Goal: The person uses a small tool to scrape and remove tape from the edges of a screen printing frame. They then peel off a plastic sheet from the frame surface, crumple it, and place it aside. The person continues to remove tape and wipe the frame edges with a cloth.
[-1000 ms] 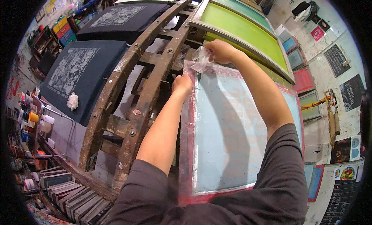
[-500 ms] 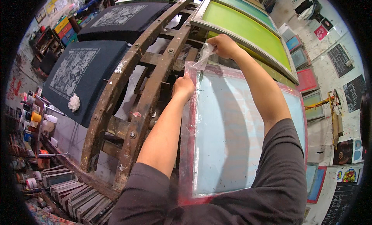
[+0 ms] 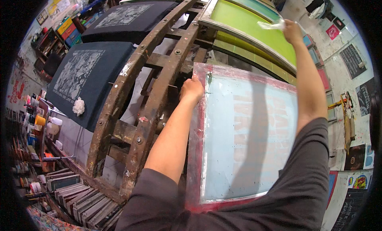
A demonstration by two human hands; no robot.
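A screen-printing frame (image 3: 223,151) with pale blue mesh and a red-taped border lies tilted in front of me. Faint lettering shows in its mesh. My left hand (image 3: 192,90) is closed around the frame's far left corner. Up at the right, my right hand (image 3: 292,32) pinches a crumpled strip of clear tape (image 3: 272,25), held over a second screen (image 3: 242,26) with yellow-green mesh and a pale frame. The strip hangs free of the red-bordered screen.
Brown paint-spotted rails (image 3: 147,111) run along the left. Beyond them, dark printed shirts lie on boards (image 3: 79,76); a crumpled tape ball (image 3: 78,106) sits on the nearest. Several squeegees (image 3: 85,203) stand racked at lower left. More screens lean against the right wall.
My right hand has moved up and right, carrying the tape strip away from the frame's corner. My left hand has stayed on the frame.
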